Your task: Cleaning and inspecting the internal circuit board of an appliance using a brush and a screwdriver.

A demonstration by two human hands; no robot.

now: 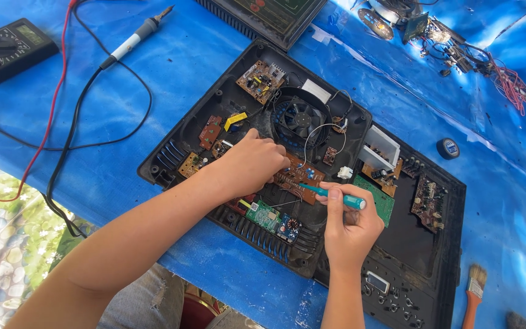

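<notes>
The brown board [299, 176] lies in the middle of the open black casing [184, 137], under both hands. It looks light, stiff and brittle — best held by its bare edges, off the solder side and the thin wires. The left hand [248, 164] rests on its left end, fingers curled down and pressed onto the board to pin it; whether they pinch an edge I cannot tell. The right hand [351, 228] is closed around a teal screwdriver [336, 195], thumb on top, the tip lying on the board just ahead of the left fingers. Just below that tip sits a green board [269, 218]; behind the left knuckles, the fan [299, 117] and a looping white wire [321, 135]. Well away to the left lie a soldering iron [132, 39] and a multimeter [7, 49] on the blue sheet [123, 170]; far right of the grip, a brush [473, 292].
</notes>
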